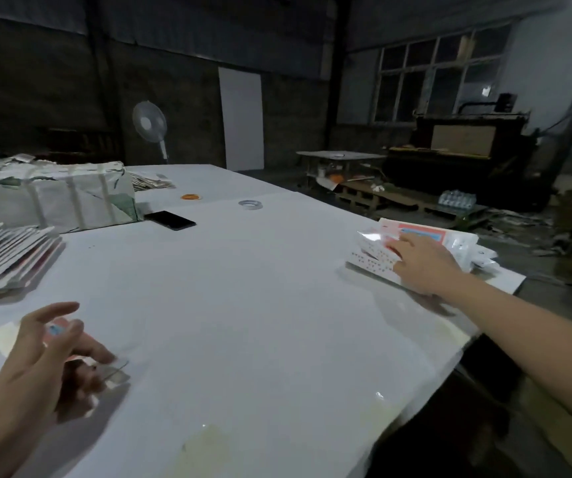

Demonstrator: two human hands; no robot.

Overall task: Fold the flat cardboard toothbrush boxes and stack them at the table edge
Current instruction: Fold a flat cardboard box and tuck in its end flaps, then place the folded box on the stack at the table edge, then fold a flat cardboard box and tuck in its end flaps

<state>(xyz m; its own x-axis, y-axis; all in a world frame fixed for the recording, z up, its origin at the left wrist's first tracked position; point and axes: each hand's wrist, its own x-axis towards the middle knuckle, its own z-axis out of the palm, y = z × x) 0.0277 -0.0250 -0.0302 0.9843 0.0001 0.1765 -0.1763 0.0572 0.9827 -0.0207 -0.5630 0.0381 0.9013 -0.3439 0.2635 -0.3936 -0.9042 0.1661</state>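
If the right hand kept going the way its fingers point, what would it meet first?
The right hand already rests on the stack of folded boxes at the table edge; further on, probably only more of that stack.

Right hand (419, 262) outstretched at far right surface edge, fingers straight; left hand (48, 350) near left, fingers loosely curled.

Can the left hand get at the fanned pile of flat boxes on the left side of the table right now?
Probably yes. The left hand hovers over a flat box near the front edge, and only bare table lies between it and the fanned pile.
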